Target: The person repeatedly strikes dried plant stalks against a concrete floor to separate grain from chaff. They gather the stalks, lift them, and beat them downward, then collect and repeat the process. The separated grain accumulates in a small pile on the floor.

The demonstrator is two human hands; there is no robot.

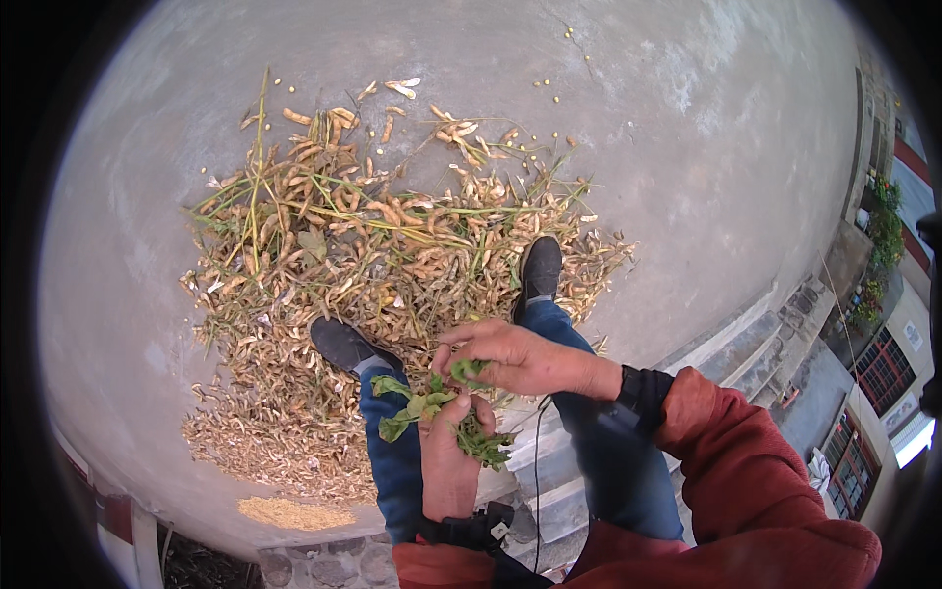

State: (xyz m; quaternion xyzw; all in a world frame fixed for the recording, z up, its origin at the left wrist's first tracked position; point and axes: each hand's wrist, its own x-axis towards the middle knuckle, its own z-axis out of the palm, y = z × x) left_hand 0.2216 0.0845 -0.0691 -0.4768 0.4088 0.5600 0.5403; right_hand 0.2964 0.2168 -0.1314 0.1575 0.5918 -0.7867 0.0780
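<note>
A bunch of green leafy stems [422,404] is gripped in my left hand [449,466], its leaves sticking out on both sides of the fingers. Just above it, my right hand [525,358] is closed in a pinch over the top of the bunch. A green leaf [468,371] shows under its fingers. Both hands are in front of my lap, over the spread of dry bean pods [392,255]. What kind of plant the greens are, I cannot tell.
My dark shoes [343,346] stand among the pods and long stalks [257,167] on the concrete floor [687,147]. A pile of small yellow beans [294,513] lies at the lower left. Stone steps [765,344] run along the right, and a black cable [538,481] hangs by my right leg.
</note>
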